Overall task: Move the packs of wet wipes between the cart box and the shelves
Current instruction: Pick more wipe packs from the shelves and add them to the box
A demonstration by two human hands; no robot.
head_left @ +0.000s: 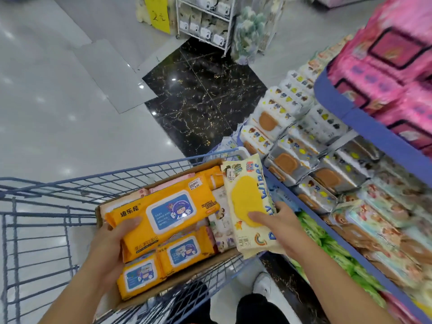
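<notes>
A cardboard box (187,275) sits in the blue wire cart (37,220), filled with several packs of wet wipes. My left hand (112,237) grips an orange pack with a white-and-blue lid (168,213) by its near end, just above the box. My right hand (280,228) holds a cream pack with a yellow lid (250,202) over the box's right edge, thumb on the lid. Two more orange packs (182,253) lie in the box's near end. To the right stand the blue shelves (327,232), stacked with wipes packs.
White packs with brown lids (287,162) fill the middle shelf, pink packs (397,73) the upper shelf (364,120), green and pastel packs (332,251) the lower one. A white wire rack (205,22) stands far across the glossy floor. My shoe (261,284) is beside the cart.
</notes>
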